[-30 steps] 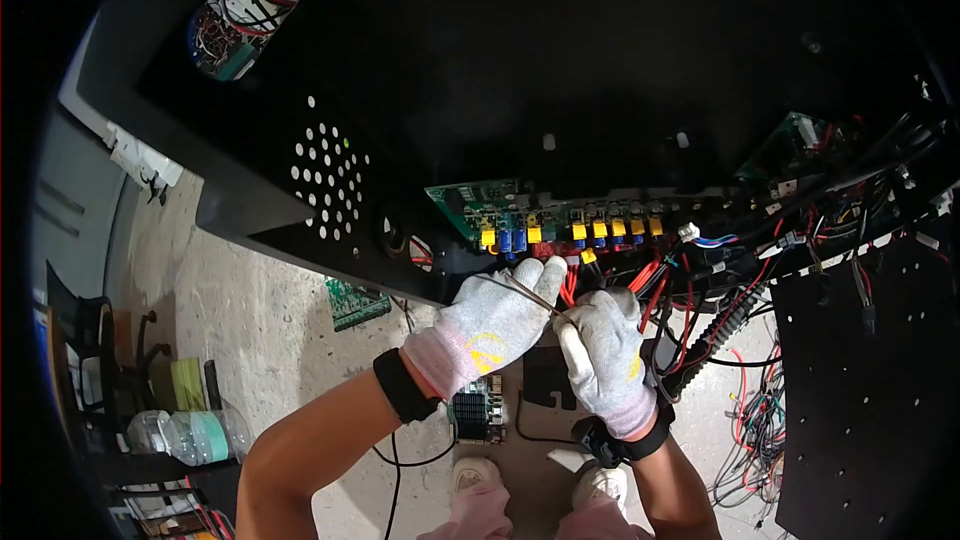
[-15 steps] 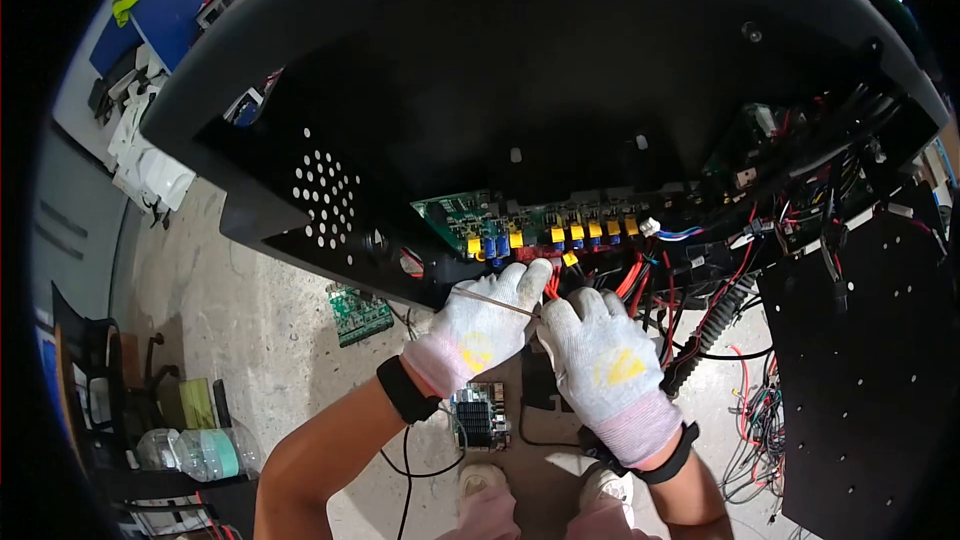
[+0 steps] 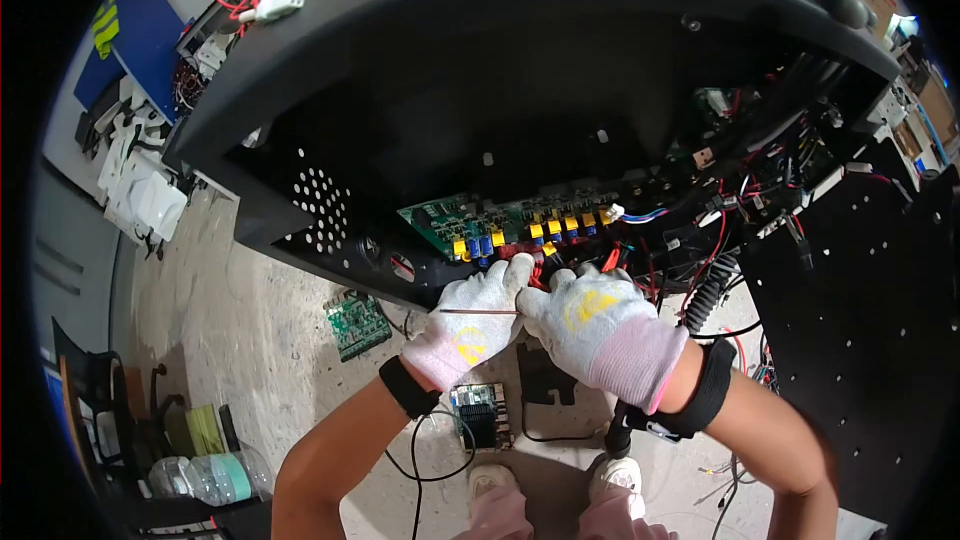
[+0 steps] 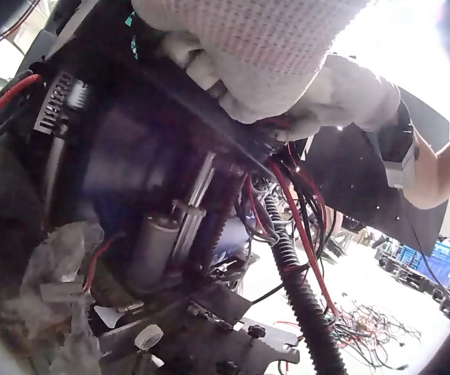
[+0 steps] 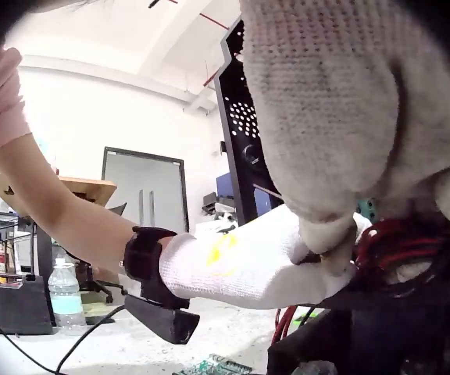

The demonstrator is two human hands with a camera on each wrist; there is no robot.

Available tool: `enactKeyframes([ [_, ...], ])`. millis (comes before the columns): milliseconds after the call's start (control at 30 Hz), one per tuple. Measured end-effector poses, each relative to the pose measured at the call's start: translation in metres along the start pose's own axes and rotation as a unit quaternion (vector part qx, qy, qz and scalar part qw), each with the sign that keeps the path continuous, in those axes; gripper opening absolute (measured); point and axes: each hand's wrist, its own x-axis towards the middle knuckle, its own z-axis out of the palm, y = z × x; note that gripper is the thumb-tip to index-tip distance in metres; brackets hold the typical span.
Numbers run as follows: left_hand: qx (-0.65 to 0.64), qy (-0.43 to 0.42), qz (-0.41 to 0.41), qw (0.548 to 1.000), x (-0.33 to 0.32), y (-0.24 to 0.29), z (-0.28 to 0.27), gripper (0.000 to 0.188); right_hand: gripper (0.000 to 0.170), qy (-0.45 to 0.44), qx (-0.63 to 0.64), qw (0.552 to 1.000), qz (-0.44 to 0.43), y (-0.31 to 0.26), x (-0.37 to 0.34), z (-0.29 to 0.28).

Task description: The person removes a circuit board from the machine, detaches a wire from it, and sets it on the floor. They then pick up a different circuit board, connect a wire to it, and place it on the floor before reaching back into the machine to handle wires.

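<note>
In the head view, my gloved left hand [image 3: 475,315] is at the lower edge of a black metal housing, its fingertips gripping red wires [image 3: 537,277] below a green circuit board [image 3: 435,223]. My gloved right hand [image 3: 590,315] is close against it, back upward, with curled fingers. Between thumb and forefinger it pinches one end of a thin metallic rod-like tool [image 3: 480,312], which lies level across the back of the left glove. Yellow and blue connectors line the board's edge just above the fingers. The glove hides the right fingertips in the right wrist view.
A black perforated panel [image 3: 830,340] stands at the right, beside a ribbed black conduit [image 3: 708,295]. On the floor lie a loose green board [image 3: 357,325], another board with a black heatsink [image 3: 482,418] and black cables. A plastic bottle [image 3: 210,478] is at lower left.
The right hand has rolled over so its back faces up, its forearm swinging outward to the right. The rod-like tool has turned from slanting to level. The head view takes in more of the room.
</note>
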Motion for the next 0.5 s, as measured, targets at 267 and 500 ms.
enactKeyframes([
  [267,-0.022,0.006,0.037,0.999,-0.001,-0.005,-0.001,0.057,0.03,-0.125,0.006,0.992,0.026,-0.013,0.002,-0.018],
  [500,0.006,-0.029,0.041,0.999,0.003,-0.008,-0.001,0.052,0.027,-0.157,0.032,0.986,-0.038,-0.001,0.011,-0.016],
])
